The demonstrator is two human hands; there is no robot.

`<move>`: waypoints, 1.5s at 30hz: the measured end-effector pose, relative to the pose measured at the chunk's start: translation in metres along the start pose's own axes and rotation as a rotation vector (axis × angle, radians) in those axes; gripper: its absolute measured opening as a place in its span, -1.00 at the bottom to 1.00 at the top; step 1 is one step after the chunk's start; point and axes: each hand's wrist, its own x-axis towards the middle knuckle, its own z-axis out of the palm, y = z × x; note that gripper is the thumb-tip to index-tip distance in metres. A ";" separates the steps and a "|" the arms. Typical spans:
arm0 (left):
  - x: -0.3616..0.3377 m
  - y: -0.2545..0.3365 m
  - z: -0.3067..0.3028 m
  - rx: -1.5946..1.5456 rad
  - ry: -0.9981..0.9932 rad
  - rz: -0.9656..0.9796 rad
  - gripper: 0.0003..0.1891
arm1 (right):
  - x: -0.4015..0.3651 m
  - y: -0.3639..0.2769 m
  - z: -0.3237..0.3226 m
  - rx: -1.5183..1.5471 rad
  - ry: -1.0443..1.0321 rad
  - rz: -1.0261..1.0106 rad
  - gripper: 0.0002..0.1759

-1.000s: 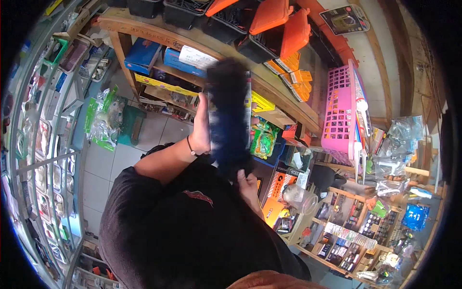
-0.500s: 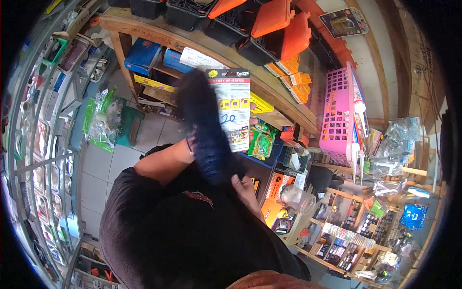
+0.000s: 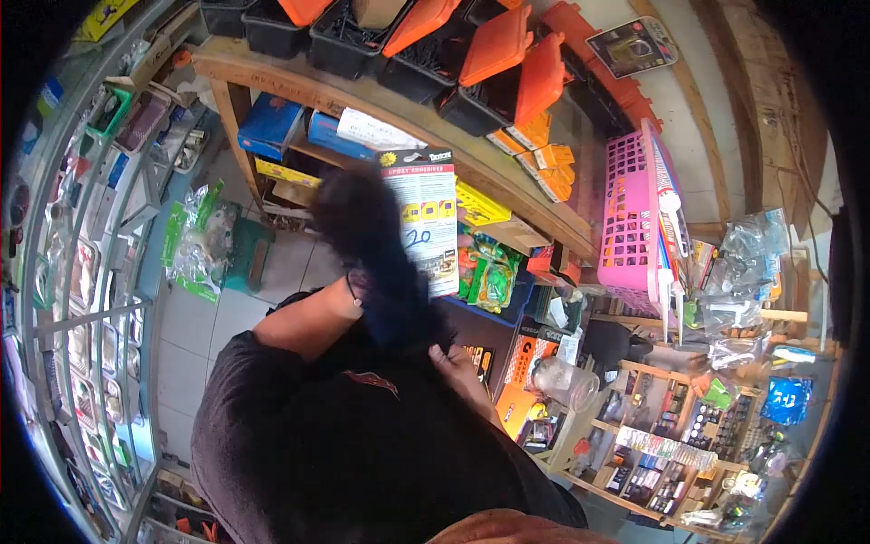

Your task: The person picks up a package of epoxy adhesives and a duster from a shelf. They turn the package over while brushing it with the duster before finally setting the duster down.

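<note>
A dark, fuzzy, blurred object (image 3: 385, 263) stretches across the middle of the view. Behind it stands an upright epoxy adhesive card (image 3: 433, 222), with "20" written on it in blue. The wrist of my left hand (image 3: 356, 295), with a thin band round it, meets the dark object beside the card. That object hides the fingers, so their hold on the card cannot be made out. My right hand (image 3: 456, 364) is closed at the lower end of the dark object, with thumb and finger partly showing.
Black bins with orange lids (image 3: 498, 59) line the wooden shelf (image 3: 299, 88). A pink basket (image 3: 625, 218) stands at the right. Below it are a clear jar (image 3: 564, 383) and a partitioned wooden rack (image 3: 625, 370). Glass shelving (image 3: 91, 317) runs down the left.
The card has shifted slightly left and down in view. The dark object's upper end has moved left and down. My right hand sits slightly lower.
</note>
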 end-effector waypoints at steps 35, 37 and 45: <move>0.070 -0.072 0.032 0.036 -0.077 -0.135 -0.12 | 0.020 0.040 -0.089 0.168 -0.062 -0.119 -0.67; 0.066 -0.083 0.075 0.292 0.141 0.271 -0.15 | 0.006 0.007 -0.096 0.286 0.023 -0.079 -0.66; 0.072 -0.096 0.097 0.422 0.127 -0.009 -0.22 | 0.016 0.036 -0.093 0.340 0.027 -0.252 -0.55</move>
